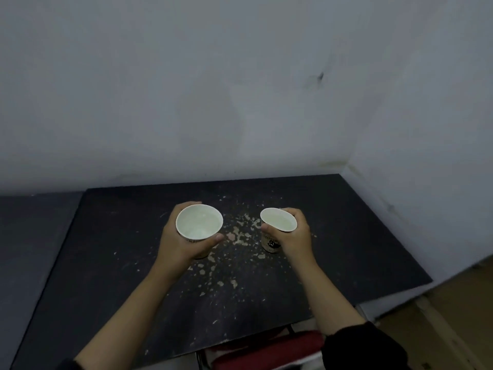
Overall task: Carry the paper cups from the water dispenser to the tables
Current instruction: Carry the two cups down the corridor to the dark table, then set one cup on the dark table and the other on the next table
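The left hand (pixel 184 241) has its grip wrapped around a paper cup (pixel 199 221), fingers on the far side and thumb across the near side just under the rim. This cup is held upright over the middle of the dark counter (pixel 346 236), toward its left half; whether its base touches the surface cannot be told, as the hand hides it. The right hand (pixel 293 236) has its grip closed around a second paper cup (pixel 278 219), thumb on the left side of the wall, fingers round the right. This cup tilts a little toward the left and sits right of the counter's middle, its base low against or just above the surface. Both cups hold a pale liquid. Between them the counter's surface is flecked with light chipped patches (pixel 238 236). The counter's far right corner meets the corner of the grey wall (pixel 240 89). A red seat (pixel 266 351) shows under the near edge.
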